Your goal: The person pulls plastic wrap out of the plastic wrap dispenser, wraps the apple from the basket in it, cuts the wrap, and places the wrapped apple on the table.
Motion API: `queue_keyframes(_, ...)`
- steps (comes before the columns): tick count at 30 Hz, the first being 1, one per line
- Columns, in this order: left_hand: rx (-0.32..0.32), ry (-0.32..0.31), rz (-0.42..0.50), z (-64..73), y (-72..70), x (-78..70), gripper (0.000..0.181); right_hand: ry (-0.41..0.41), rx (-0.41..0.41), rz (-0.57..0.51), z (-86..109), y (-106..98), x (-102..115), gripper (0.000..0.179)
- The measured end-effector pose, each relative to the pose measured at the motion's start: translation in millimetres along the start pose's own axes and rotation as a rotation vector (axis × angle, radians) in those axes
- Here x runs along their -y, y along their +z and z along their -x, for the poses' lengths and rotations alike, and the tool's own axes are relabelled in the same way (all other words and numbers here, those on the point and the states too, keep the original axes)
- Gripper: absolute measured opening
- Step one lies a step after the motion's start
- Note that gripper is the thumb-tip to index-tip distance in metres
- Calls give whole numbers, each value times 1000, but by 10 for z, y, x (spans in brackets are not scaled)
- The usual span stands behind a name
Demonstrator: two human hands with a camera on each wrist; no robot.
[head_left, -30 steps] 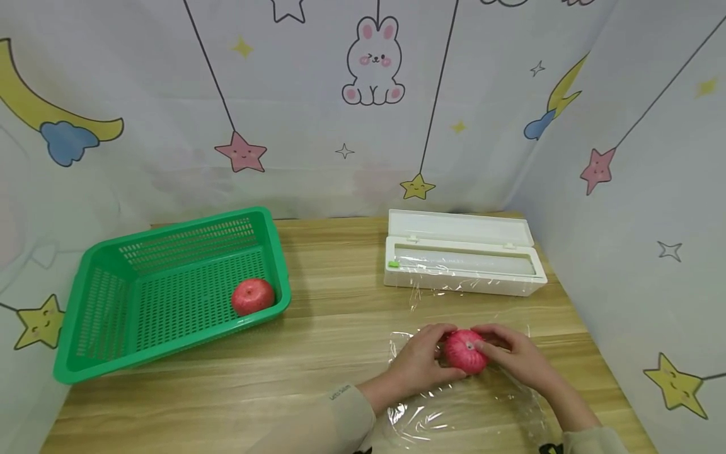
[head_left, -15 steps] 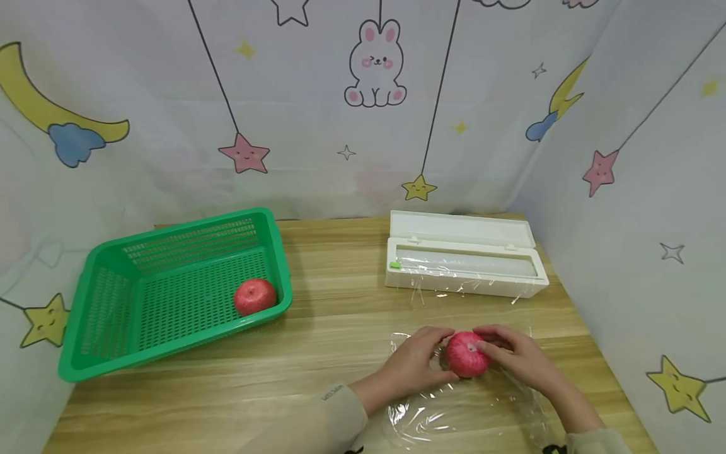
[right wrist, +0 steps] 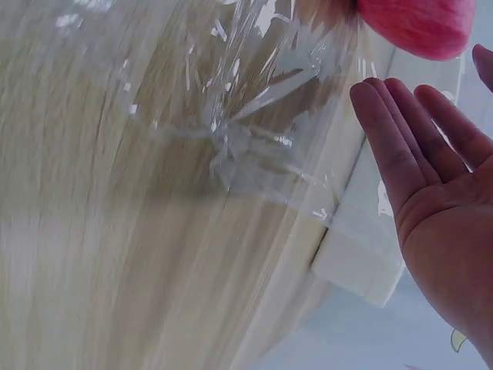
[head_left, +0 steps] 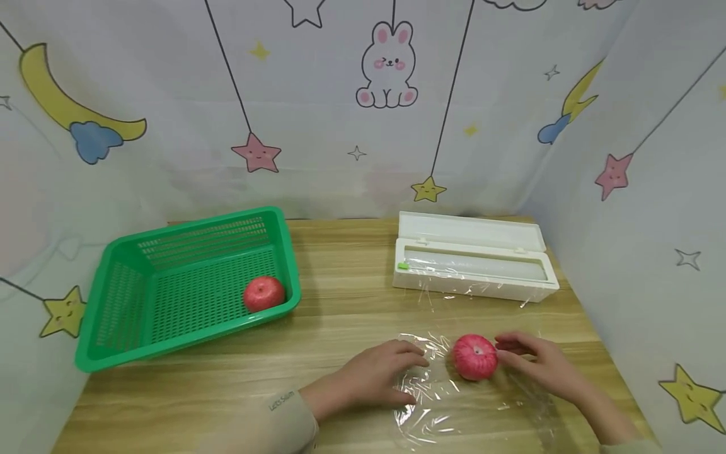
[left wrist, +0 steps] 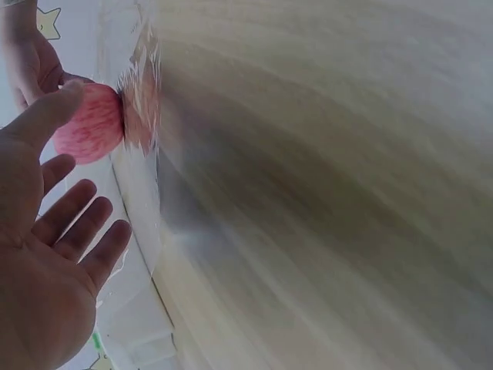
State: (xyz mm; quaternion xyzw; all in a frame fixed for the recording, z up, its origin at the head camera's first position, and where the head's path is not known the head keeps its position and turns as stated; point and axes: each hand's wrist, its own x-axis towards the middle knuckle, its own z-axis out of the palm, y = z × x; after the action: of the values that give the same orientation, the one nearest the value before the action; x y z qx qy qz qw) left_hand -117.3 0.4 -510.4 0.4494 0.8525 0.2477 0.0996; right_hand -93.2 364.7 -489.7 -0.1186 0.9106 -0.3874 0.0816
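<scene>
A pinkish-red apple (head_left: 475,357) rests on a sheet of clear plastic wrap (head_left: 422,419) spread over the table. My left hand (head_left: 377,375) is left of the apple, fingers apart and holding nothing, over the wrap's left edge. To the apple's right, my right hand (head_left: 539,366) has its fingertips right beside the fruit. In the right wrist view the fingers of that hand (right wrist: 439,177) are straight, below the apple (right wrist: 424,23). The left wrist view shows my left palm (left wrist: 46,254) with spread fingers and the apple (left wrist: 92,127) beyond the thumb.
A white cling film dispenser box (head_left: 473,287) stands behind the wrap with its lid (head_left: 471,230) raised and a film roll (head_left: 473,263) inside. At the left, a green plastic basket (head_left: 187,345) holds another red apple (head_left: 264,294). Printed cloth walls (head_left: 317,113) border the wooden table (head_left: 340,315).
Both hands have let go of the apple. My left hand has drawn away leftward, and my right has shifted slightly right. The apple stays on the wrap; the head view has turned slightly left.
</scene>
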Motion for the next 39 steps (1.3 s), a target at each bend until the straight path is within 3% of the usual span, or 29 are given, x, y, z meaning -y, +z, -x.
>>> queue_keyframes(8, 99, 148, -177, 185, -64, 17, 58, -88, 4, 87, 0, -112, -35, 26)
queue_keyframes(15, 75, 283, -290, 215, 40, 27, 56, -142, 51, 152, 16, -197, -87, 19)
queue_keyframes(21, 79, 314, -388, 217, 93, 37, 45, -150, 95, 178, 77, -213, -136, 13)
queue_keyframes(30, 20, 352, -412, 182, 174, 97, 24, -165, 137, 142, 130, -226, -195, 2)
queue_keyframes(39, -20, 383, -426, 174, 194, 69, 22, -188, 216, 81, 280, -150, -282, 16)
